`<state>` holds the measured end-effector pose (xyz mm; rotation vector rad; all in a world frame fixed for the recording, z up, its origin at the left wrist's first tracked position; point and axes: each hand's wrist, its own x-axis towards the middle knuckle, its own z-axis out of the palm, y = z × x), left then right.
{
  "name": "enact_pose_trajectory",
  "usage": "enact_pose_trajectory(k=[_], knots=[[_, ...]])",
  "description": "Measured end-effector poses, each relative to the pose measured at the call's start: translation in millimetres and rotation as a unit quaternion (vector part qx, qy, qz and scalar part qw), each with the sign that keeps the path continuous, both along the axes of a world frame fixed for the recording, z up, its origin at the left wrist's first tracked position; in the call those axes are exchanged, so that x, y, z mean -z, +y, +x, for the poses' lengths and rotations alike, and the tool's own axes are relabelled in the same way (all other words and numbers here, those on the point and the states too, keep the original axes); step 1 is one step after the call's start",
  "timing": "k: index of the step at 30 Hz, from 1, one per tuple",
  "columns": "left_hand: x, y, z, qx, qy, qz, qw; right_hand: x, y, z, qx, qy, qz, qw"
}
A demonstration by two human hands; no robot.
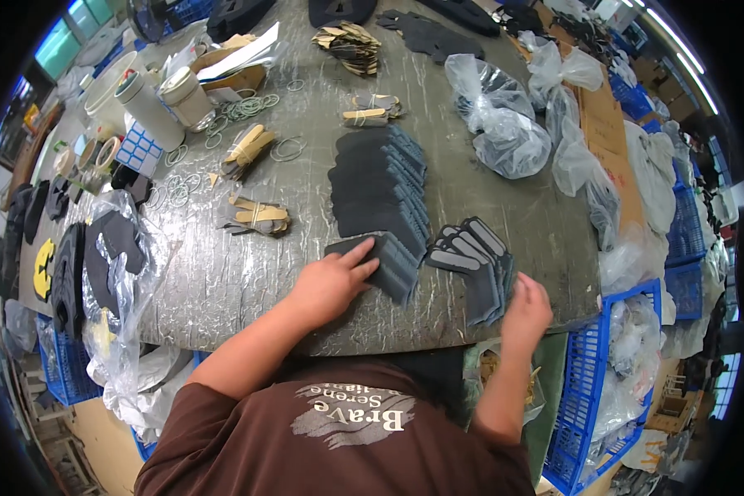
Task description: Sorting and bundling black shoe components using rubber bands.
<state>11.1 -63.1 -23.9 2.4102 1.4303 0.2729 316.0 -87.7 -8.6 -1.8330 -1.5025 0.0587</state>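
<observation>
A fanned row of dark fabric pieces (pixel 362 186) with blue-grey edges lies across the middle of the table. My left hand (pixel 335 285) rests on the nearest pieces, fingers stretched out and slightly apart. To the right lies a smaller fanned stack of dark pieces (pixel 481 285), with light grey oblong patches at their upper ends. Just beside that stack's right edge is my right hand (pixel 527 310), its fingers loosely bent. Nothing shows in the right hand; whether its fingertips touch the stack is hard to tell.
Bundles of thin strips (pixel 256 217) tied with bands lie on the left, near loose rubber bands (pixel 252 106). Jars (pixel 186 97) and a white cylinder (pixel 149 112) stand behind. Clear plastic bags (pixel 504 124) lie at the right. A blue crate (pixel 583 397) stands beyond the table's near-right corner.
</observation>
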Motion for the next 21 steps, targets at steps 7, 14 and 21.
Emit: enact_pose_trajectory(k=[7,14,21], knots=[[-0.7,-31.2,-35.3,0.036,-0.175,-0.089,0.98,58.2,-126.8,87.0,0.273,-0.143,-0.392,0.867],[-8.4,-97.8,-38.1,-0.031,-0.65,-0.456,0.607,93.2,-130.2,76.1,0.199,0.047,0.01,0.979],[-4.8,-74.8,-28.0,-0.023,-0.491,-0.225,0.842,-22.2,-37.4,-108.3,-0.301,0.314,-0.167,0.885]])
